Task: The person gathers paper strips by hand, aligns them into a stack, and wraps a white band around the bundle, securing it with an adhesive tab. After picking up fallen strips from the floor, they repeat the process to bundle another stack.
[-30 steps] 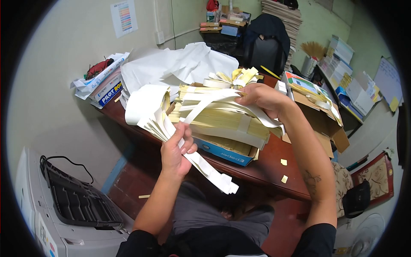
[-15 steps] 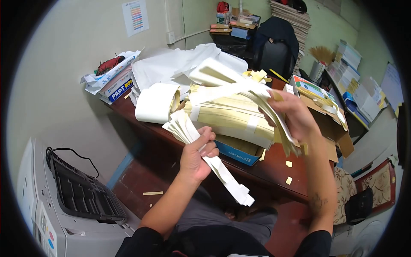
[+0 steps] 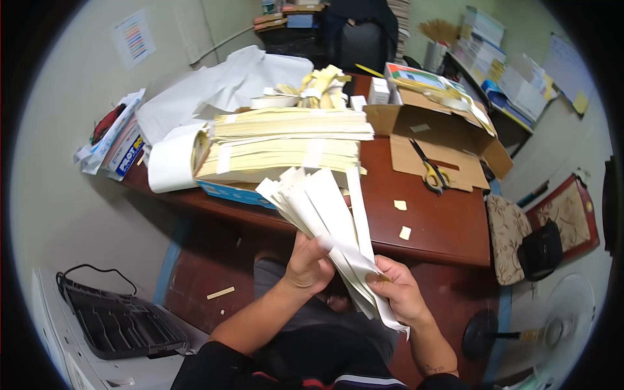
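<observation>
The left hand and right hand grip the white strips between them, long axis slanting forward-left, the right nearer the lower end.

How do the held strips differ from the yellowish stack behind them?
The held strips slant and fan apart at their far end; the yellowish stack lies crosswise, packed close. The held strips look mostly white, the yellowish stack mainly pale yellow. Both look like layered paper.
</observation>
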{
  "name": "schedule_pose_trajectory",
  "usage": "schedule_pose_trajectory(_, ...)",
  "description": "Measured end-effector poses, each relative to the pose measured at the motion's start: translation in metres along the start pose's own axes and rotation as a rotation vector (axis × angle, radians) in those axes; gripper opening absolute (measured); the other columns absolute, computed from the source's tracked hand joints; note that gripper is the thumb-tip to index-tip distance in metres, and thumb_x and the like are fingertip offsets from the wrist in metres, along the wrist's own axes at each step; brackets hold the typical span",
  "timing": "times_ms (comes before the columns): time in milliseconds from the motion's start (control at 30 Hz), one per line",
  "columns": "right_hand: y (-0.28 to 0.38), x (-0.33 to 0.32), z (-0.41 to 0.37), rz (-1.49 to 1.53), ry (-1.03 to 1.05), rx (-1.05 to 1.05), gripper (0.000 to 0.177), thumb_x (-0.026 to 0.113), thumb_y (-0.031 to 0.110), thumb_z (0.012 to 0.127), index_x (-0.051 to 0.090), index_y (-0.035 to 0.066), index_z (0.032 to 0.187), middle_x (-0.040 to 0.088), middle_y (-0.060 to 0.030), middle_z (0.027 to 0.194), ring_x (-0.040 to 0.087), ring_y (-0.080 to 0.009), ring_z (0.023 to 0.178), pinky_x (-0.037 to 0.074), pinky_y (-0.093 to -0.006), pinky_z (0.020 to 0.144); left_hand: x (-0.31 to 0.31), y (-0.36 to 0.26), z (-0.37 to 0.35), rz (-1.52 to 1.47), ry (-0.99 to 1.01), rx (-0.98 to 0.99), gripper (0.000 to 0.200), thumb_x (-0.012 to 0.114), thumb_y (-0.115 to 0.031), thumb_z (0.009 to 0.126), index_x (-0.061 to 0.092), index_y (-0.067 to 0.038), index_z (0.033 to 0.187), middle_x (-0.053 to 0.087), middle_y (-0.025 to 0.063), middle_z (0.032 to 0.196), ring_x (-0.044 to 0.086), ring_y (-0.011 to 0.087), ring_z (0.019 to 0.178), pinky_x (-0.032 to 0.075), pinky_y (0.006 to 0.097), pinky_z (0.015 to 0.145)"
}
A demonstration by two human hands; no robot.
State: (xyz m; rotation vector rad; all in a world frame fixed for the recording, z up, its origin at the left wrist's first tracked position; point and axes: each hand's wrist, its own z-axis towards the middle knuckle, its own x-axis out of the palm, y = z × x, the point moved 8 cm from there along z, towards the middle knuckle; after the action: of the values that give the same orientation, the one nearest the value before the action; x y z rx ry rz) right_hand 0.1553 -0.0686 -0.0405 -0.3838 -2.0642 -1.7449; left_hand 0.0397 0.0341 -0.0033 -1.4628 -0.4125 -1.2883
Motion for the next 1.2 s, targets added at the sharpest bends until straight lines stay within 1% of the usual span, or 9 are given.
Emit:
schedule_pose_trajectory(133, -0.008, -0.014, -0.012, -0.017, -0.036, -0.085, 0.035, 0.064, 0.004, 0.102, 0.062, -0.007, 0.135, 0.071, -0.0091, 0.124, 0.067, -0.0131, 0.112, 0.051, -0.0282, 0.101, -0.007, 0.020, 0.001, 0.498, -0.001, -0.131, 0.047, 0.078, -0.036, 0.098, 0.063, -0.001, 0.125, 0.069, 0.0080, 0.105, 0.067, 0.0162, 0.094, 0.056, 0.0319, 0.084)
schedule_pose_trajectory(233, -0.012, -0.022, -0.015, -0.073, -0.033, -0.152, 0.035, 0.065, 0.004, 0.102, 0.062, -0.007, 0.135, 0.071, -0.0085, 0.124, 0.066, -0.0125, 0.112, 0.051, -0.0284, 0.101, 0.008, 0.035, 0.006, 0.228, 0.147, -0.114, 0.045, 0.075, -0.041, 0.099, 0.062, -0.004, 0.119, 0.067, 0.0061, 0.103, 0.068, 0.0157, 0.095, 0.056, 0.0325, 0.083)
schedule_pose_trajectory(433, 0.003, -0.023, -0.017, -0.231, -0.105, -0.300, 0.051, 0.060, -0.002, 0.101, 0.051, -0.003, 0.152, 0.064, -0.0097, 0.139, 0.062, -0.0163, 0.123, 0.046, -0.0305, 0.108, -0.019, 0.053, 0.015, 0.332, -0.072, -0.160, 0.069, 0.069, -0.064, 0.092, 0.060, -0.003, 0.121, 0.067, 0.0073, 0.108, 0.069, 0.0188, 0.103, 0.059, 0.0400, 0.093)
schedule_pose_trajectory(600, 0.022, -0.014, -0.016, -0.640, -0.078, -0.493, 0.067, 0.054, -0.007, 0.096, 0.040, -0.002, 0.161, 0.058, -0.0237, 0.150, 0.060, -0.0322, 0.135, 0.040, -0.0338, 0.115, -0.007, 0.057, 0.018, 0.305, -0.015, -0.132, 0.057, 0.077, -0.057, 0.089, 0.057, -0.009, 0.113, 0.066, 0.0090, 0.108, 0.062, 0.0162, 0.100, 0.054, 0.0321, 0.088)
schedule_pose_trajectory(700, 0.025, -0.012, -0.015, -0.703, -0.081, -0.450, 0.065, 0.055, -0.004, 0.097, 0.041, -0.002, 0.160, 0.060, -0.0250, 0.145, 0.063, -0.0318, 0.130, 0.043, -0.0333, 0.111, -0.001, 0.057, 0.018, 0.347, 0.085, -0.130, 0.053, 0.080, -0.051, 0.091, 0.057, -0.010, 0.114, 0.066, 0.0100, 0.108, 0.062, 0.0171, 0.100, 0.054, 0.0322, 0.088)
schedule_pose_trajectory(733, 0.024, -0.013, -0.014, -0.702, -0.087, -0.396, 0.064, 0.055, -0.004, 0.097, 0.041, -0.003, 0.160, 0.059, -0.0244, 0.148, 0.062, -0.0301, 0.132, 0.043, -0.0332, 0.112, 0.002, 0.058, 0.019, 0.242, 0.076, -0.150, 0.042, 0.085, -0.024, 0.093, 0.057, -0.005, 0.117, 0.066, 0.0094, 0.104, 0.065, 0.0140, 0.096, 0.055, 0.0283, 0.086)
schedule_pose_trajectory(767, 0.022, -0.015, -0.017, -0.701, -0.092, -0.343, 0.064, 0.055, -0.004, 0.097, 0.041, -0.004, 0.160, 0.058, -0.0237, 0.150, 0.061, -0.0284, 0.133, 0.043, -0.0331, 0.112, 0.003, 0.057, 0.018, 0.292, 0.031, -0.167, 0.032, 0.081, -0.014, 0.096, 0.058, -0.005, 0.115, 0.067, 0.0072, 0.099, 0.066, 0.0146, 0.093, 0.055, 0.0284, 0.085)
schedule_pose_trajectory(1100, 0.049, -0.030, -0.038, -0.883, -0.254, -0.666, 0.050, 0.050, 0.000, 0.101, 0.053, -0.006, 0.150, 0.067, -0.0199, 0.121, 0.066, -0.0293, 0.106, 0.051, -0.0336, 0.095, 0.012, 0.038, 0.011, 0.427, 0.050, -0.064, 0.018, 0.067, -0.021, 0.107, 0.059, -0.006, 0.099, 0.059, 0.0015, 0.080, 0.066, 0.0140, 0.081, 0.055, 0.0344, 0.079)
schedule_pose_trajectory(1200, 0.036, -0.077, -0.047, -0.343, -0.427, -0.406, 0.045, 0.051, 0.000, 0.099, 0.057, -0.005, 0.143, 0.065, -0.0039, 0.102, 0.055, -0.0060, 0.086, 0.044, -0.0208, 0.076, 0.013, 0.019, 0.011, 0.671, 0.085, 0.057, 0.017, 0.074, -0.017, 0.102, 0.060, -0.007, 0.098, 0.059, -0.0009, 0.079, 0.062, 0.0089, 0.075, 0.053, 0.0271, 0.071)
